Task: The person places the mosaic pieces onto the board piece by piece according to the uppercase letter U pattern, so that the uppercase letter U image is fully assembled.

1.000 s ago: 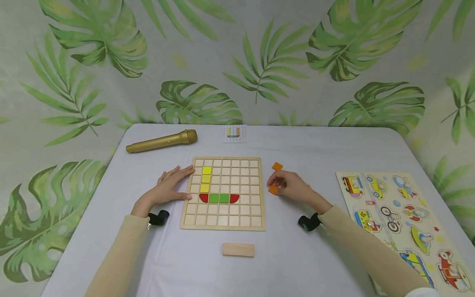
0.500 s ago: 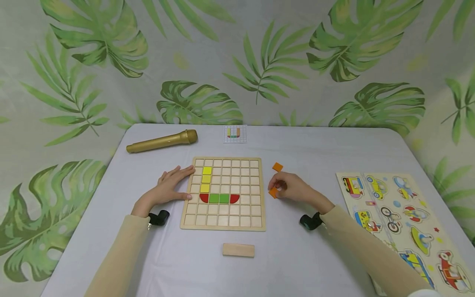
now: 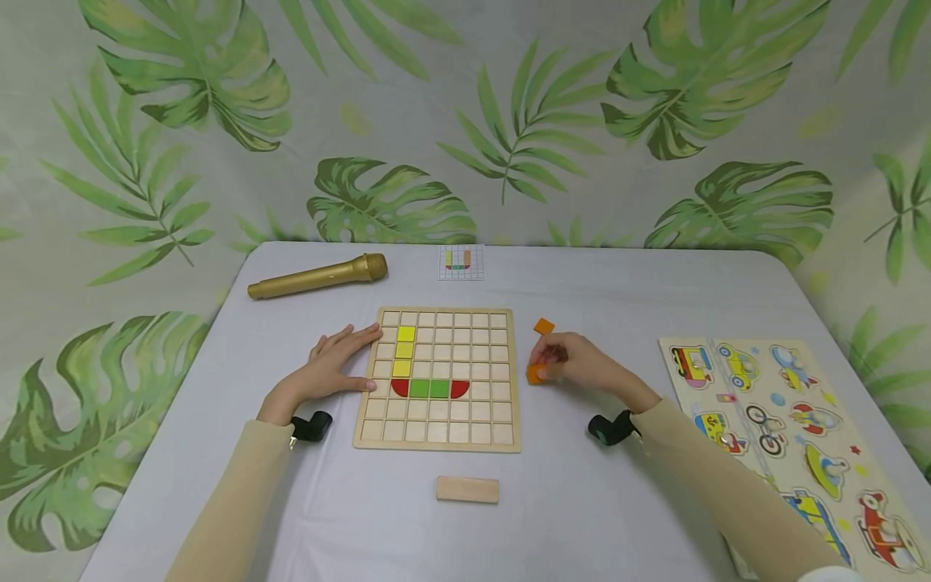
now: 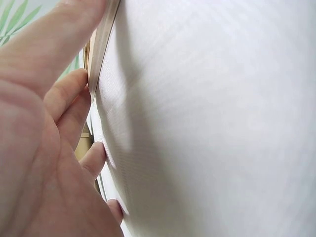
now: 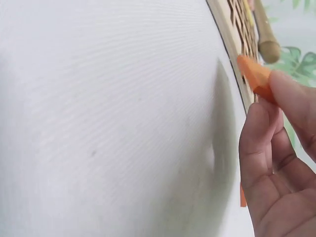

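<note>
A wooden grid board [image 3: 436,422] lies mid-table. Yellow square tiles [image 3: 403,351] form a short column on it, above a row of green tiles [image 3: 429,389] with a red rounded tile [image 3: 460,390] at each end. My left hand [image 3: 323,373] touches the board's left edge, fingers extended; the left wrist view shows thumb and fingertips at the rim. Right of the board, my right hand [image 3: 575,361] pinches an orange tile [image 5: 256,78] between thumb and fingers, raised off the cloth in the right wrist view. Another orange tile [image 3: 544,326] lies just beyond that hand.
At the back left lies a gold microphone [image 3: 318,276]. A small pattern card [image 3: 461,263] sits behind the board, and a plain wooden block [image 3: 468,490] in front of it. A picture puzzle board [image 3: 781,404] with vehicles takes up the right side, under my right forearm.
My right hand has shifted slightly right, and the orange tile in its fingers has tilted and turned. My left hand and the board stay still.
</note>
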`<state>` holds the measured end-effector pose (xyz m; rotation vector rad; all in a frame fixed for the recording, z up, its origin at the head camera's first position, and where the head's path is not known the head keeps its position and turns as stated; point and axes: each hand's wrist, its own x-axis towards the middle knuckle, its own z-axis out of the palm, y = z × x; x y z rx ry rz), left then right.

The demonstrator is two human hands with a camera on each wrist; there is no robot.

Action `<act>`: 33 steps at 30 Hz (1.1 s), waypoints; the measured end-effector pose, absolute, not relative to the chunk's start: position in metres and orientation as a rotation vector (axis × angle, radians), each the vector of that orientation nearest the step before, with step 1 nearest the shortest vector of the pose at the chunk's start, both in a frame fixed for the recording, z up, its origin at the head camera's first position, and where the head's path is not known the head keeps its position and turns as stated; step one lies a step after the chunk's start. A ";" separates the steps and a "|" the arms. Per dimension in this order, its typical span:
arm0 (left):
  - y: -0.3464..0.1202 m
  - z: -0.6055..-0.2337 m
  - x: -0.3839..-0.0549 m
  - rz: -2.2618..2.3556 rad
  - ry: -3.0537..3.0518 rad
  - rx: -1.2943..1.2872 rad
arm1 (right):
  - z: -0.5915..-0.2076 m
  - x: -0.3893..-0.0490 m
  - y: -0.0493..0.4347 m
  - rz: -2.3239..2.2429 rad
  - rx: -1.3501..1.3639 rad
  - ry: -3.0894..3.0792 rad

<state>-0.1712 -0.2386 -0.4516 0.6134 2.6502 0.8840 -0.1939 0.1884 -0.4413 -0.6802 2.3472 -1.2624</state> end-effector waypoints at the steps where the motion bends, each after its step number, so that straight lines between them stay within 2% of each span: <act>1: -0.239 -0.452 -0.171 0.882 2.651 0.613 | -0.441 -0.195 0.187 -1.285 -0.662 2.333; 9: -0.239 -0.452 -0.172 0.865 2.653 0.612 | -0.430 -0.194 0.165 -1.332 -0.690 2.333; 23: -0.238 -0.452 -0.172 0.875 2.653 0.611 | -0.441 -0.200 0.103 -1.276 -0.764 2.378; 33: -0.239 -0.452 -0.172 0.891 2.645 0.613 | -0.441 -0.201 0.083 -1.214 -0.841 2.394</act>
